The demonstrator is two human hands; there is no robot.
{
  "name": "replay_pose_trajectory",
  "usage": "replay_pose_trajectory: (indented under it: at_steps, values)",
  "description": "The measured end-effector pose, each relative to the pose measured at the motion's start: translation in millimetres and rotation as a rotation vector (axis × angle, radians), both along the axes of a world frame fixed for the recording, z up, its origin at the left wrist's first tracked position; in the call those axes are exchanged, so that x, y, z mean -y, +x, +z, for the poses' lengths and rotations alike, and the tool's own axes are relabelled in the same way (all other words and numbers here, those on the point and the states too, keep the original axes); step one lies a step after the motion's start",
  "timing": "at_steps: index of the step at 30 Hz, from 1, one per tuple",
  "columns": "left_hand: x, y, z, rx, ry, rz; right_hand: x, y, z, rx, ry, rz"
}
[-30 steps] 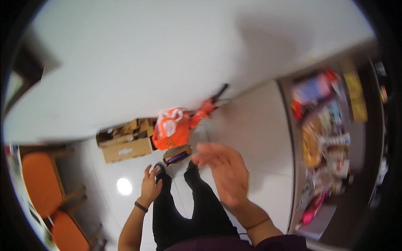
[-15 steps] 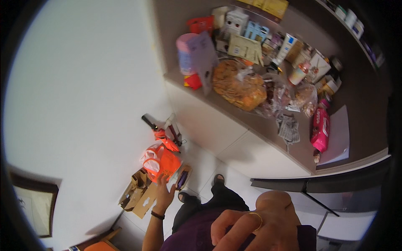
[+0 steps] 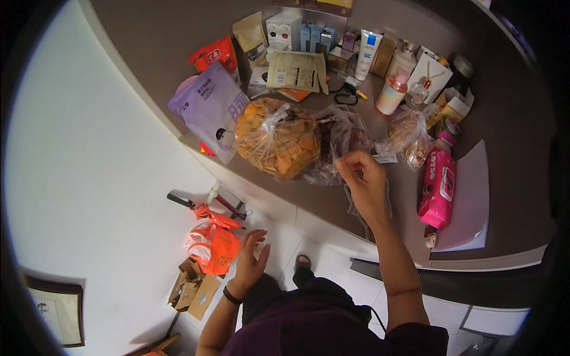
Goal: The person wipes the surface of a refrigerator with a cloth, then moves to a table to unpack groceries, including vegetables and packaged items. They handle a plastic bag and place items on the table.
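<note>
My right hand (image 3: pixel 363 185) reaches over the brown counter (image 3: pixel 510 118), thumb and forefinger pinched on thin clear plastic at the edge of a clear plastic bag (image 3: pixel 347 139) with dark contents. A larger clear bag of orange crackers (image 3: pixel 278 137) lies just left of it. More crumpled clear plastic (image 3: pixel 386 204) shows under my wrist. My left hand (image 3: pixel 249 261) hangs lower with its fingers spread, holding nothing, beside an orange bag (image 3: pixel 215 248) on the floor.
The counter holds a purple pouch (image 3: pixel 208 110), a red pouch (image 3: pixel 215 54), several boxes and tubes at the back, a pink bottle (image 3: pixel 392 94), a pink wipes pack (image 3: pixel 438 187) and white papers (image 3: pixel 472 202). A folded umbrella (image 3: pixel 205 206) and cardboard pieces (image 3: pixel 191 291) lie on the floor.
The view has swung from the floor up to the counter. My right hand rose from near my body to the plastic bags. My left hand stayed low by the orange bag.
</note>
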State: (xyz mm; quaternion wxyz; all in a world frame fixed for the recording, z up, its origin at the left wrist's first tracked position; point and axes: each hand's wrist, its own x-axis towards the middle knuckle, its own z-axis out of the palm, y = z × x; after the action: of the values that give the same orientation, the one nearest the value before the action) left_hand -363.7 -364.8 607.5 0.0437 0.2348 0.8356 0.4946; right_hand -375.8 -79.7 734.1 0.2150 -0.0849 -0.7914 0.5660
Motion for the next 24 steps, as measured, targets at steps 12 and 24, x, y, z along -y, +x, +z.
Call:
replay_pose_trajectory:
  at_steps: [12,24]
  values:
    - [-62.9,-87.7,48.7,-0.126,0.14,-0.016,-22.8,-123.9,-45.7,0.129,1.298,-0.223]
    - [-69.2,-190.0,61.0,-0.307,0.243,-0.052,-38.5,-159.1,-56.6,0.433,1.427,-0.014]
